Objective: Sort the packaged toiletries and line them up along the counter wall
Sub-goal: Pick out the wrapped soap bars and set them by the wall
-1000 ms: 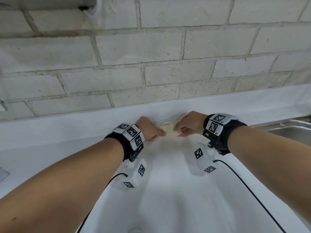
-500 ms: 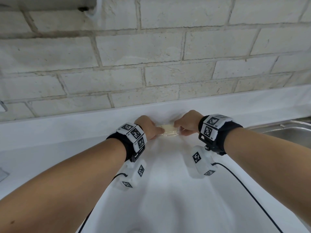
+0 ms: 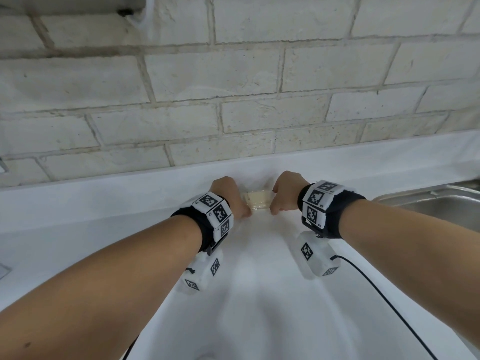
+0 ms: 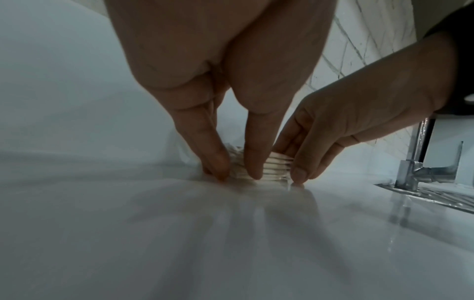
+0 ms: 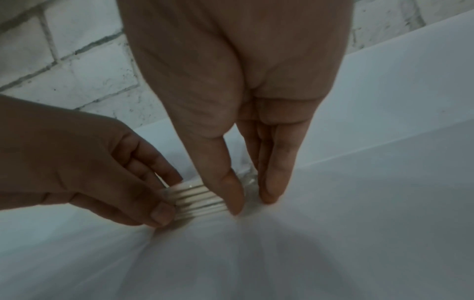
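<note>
Together, left hand (image 3: 228,197) and right hand (image 3: 285,193) pinch the clear packet (image 3: 258,200) of pale sticks.

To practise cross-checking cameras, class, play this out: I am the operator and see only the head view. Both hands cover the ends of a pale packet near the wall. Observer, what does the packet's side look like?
Observer: In the left wrist view the packet has a ribbed side, like thin pale pieces stacked in clear wrap.
Operator: How does the left hand hold it?
Observer: It pinches one end between thumb and fingers, with the fingertips down at the counter.
Operator: Anything by the sink?
Observer: A metal tap stands at its edge.
</note>
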Demonstrator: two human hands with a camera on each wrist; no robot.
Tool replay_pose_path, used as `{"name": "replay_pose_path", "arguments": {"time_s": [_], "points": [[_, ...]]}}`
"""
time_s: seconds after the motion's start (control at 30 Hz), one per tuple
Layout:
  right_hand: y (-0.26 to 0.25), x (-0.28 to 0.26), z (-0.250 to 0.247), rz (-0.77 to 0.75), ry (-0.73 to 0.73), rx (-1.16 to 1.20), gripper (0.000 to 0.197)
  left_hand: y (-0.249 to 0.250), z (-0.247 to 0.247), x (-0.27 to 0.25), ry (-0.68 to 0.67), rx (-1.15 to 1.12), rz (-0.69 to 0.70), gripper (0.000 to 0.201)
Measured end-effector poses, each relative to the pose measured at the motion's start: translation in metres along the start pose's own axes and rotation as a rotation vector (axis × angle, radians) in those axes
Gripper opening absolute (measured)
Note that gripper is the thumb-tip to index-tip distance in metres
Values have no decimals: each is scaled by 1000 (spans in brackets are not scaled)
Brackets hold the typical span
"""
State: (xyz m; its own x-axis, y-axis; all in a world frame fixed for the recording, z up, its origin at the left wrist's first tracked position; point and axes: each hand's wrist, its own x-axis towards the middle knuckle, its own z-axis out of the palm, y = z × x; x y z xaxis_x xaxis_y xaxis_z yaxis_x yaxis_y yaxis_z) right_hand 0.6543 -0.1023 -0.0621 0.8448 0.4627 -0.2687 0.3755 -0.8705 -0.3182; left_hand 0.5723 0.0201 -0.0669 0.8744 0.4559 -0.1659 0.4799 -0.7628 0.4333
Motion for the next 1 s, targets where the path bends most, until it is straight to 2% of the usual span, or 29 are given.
{"name": "replay_pose_path", "arguments": {"time_s": [0.2,0.3,0.37,0.47,1.0], "points": [[1,8,4,2,43,25,37,-2,1,4,17,-1,-8,38],[-1,10,4,3,44,19,25,-2,1,5,26,-15,-19,46],[-2,11,4,7,51,18,19,-2,1,6,31,-17,-26,45],[-1,12,4,11,60,20,20,-1,1,7,33,-9,-33,40],[-3,15,5,41,15,-19,17,-1,0,8,2,4,-27,52]]}}
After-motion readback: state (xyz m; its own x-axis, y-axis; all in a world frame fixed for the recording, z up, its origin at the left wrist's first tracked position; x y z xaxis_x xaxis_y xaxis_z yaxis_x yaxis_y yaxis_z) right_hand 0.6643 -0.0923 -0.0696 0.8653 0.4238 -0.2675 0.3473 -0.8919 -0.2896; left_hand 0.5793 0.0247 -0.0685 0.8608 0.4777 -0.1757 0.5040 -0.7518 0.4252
